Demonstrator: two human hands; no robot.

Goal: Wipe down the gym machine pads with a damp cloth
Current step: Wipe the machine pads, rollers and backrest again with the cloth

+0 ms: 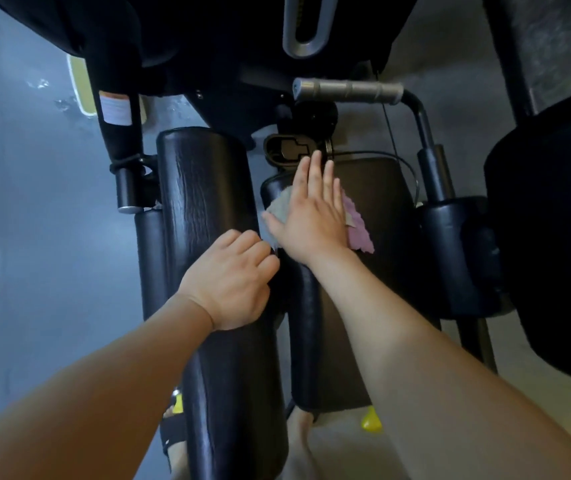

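**A:** While the right hand [311, 216] lies flat with its fingers straight, log the step as wiping in progress. It presses the grey-and-lilac cloth [358, 233] onto the far half of the flat dark padded seat [381, 202]. The cloth's lilac edge shows to the right of the palm.

**B:** Noted. Left hand?

**A:** The left hand [232, 282] rests on the long black cylindrical roller pad [204, 188], just left of the seat. Its fingers are curled over the roller's right flank and the fingertips are hidden. It reads as bracing and touches no cloth.

**B:** Progress?

**A:** I cannot tell from the sheen which surfaces are done. Judgement: the seat's far end is being wiped. Its near half, the roller and the small black side pad [450, 244] at the right probably remain.

**B:** What does the next move call for?

**A:** Even palm pressure and a straight pull toward the near edge, without the cloth bunching. The roller is round, so the cloth must wrap its curve, and the left hand would have to lift off first. Mind the thin black cable [401, 164] at the seat's far right.
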